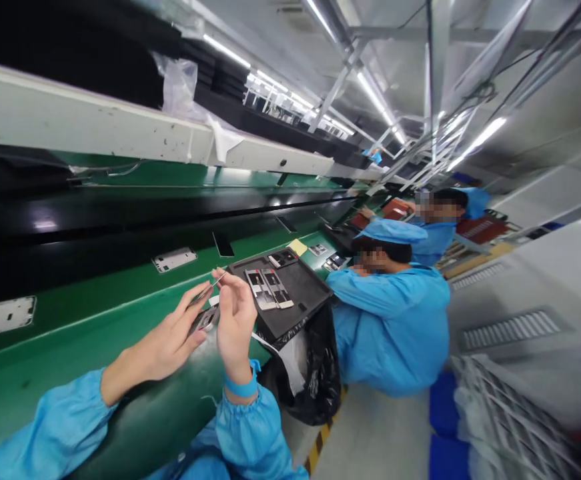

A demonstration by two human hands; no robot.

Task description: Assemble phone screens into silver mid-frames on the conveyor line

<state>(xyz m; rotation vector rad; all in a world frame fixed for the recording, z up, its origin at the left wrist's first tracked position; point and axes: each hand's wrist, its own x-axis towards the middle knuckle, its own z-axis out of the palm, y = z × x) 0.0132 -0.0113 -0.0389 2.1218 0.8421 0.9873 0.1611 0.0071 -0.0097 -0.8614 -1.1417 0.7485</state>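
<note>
My left hand holds a small phone frame part over the green work surface. My right hand pinches thin tweezers whose tip reaches the top of that part. Both arms wear blue sleeves, and a blue band circles my right wrist. Just right of my hands lies a black tray with two similar parts on it.
A dark conveyor belt carries white phone frames past. Two co-workers in blue coats and caps sit along the line to the right. A black bag hangs under the tray. A white wire rack stands at lower right.
</note>
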